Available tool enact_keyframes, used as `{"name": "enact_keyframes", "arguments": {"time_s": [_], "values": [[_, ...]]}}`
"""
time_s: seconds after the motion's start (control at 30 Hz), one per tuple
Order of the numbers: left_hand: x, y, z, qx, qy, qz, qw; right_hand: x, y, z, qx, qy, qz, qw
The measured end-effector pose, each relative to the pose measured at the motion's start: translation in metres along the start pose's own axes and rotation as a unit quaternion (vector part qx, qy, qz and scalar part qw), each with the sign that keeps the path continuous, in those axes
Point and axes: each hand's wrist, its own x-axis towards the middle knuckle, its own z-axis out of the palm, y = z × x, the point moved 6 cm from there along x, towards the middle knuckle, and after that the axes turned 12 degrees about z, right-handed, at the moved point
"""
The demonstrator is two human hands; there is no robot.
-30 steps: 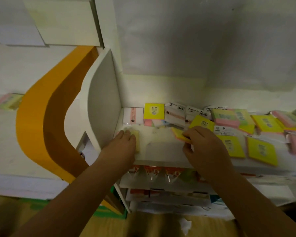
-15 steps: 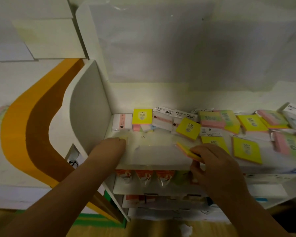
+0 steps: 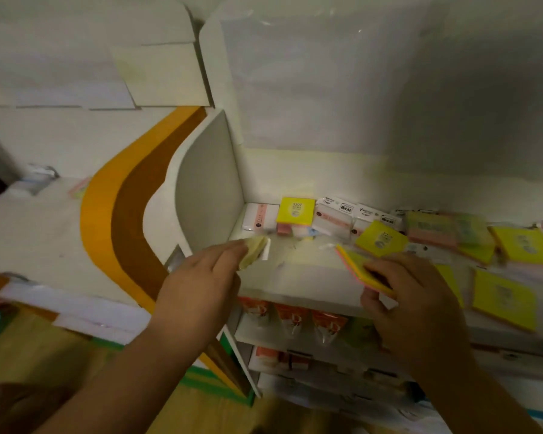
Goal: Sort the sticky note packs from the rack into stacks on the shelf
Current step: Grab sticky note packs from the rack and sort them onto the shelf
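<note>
We note the left hand (image 3: 201,277) at the shelf's (image 3: 304,280) front left corner, fingers pinching a pale yellow pack (image 3: 254,249) that lies on the shelf beside the white side panel (image 3: 207,183); the right hand (image 3: 411,296) at the front edge, thumb and fingers clamped on a tilted yellow-and-pink pack (image 3: 358,266). In the back left corner we see a white pack with a pink band (image 3: 257,217); just right of it an upright yellow pack (image 3: 296,210) printed "2207"; the smaller print is unreadable. White packs with black labels (image 3: 342,211) line the back edge, their writing too blurred to read. A second yellow pack (image 3: 381,239), also "2207", lies tilted near the right hand; more yellow packs (image 3: 503,300) spread toward the right edge.
</note>
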Motion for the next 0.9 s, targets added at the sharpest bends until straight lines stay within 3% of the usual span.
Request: {"name": "enact_keyframes", "arguments": {"time_s": [0.13,0.27,0.47,0.67,0.77,0.9], "values": [[-0.029,-0.001,-0.041,0.013,0.032,0.004,0.999,0.009,-0.035,0.019,0.068,-0.002,-0.028,0.997],[-0.064,-0.019,-0.077,0.018,0.073,-0.015,0.997,0.012,-0.088,0.015,0.119,0.030,-0.125,0.984],[-0.125,-0.074,-0.114,0.046,0.148,-0.102,0.983,0.007,-0.175,0.010,0.151,0.050,-0.250,0.955],[-0.199,-0.151,-0.127,0.052,0.178,-0.219,0.958,-0.006,-0.265,0.033,0.194,0.025,-0.293,0.936],[-0.239,-0.190,-0.132,0.117,0.165,-0.217,0.955,-0.018,-0.314,0.059,0.193,0.004,-0.292,0.937],[-0.296,-0.252,-0.139,0.098,0.180,-0.218,0.954,-0.037,-0.386,0.100,0.190,-0.021,-0.296,0.936]]}}
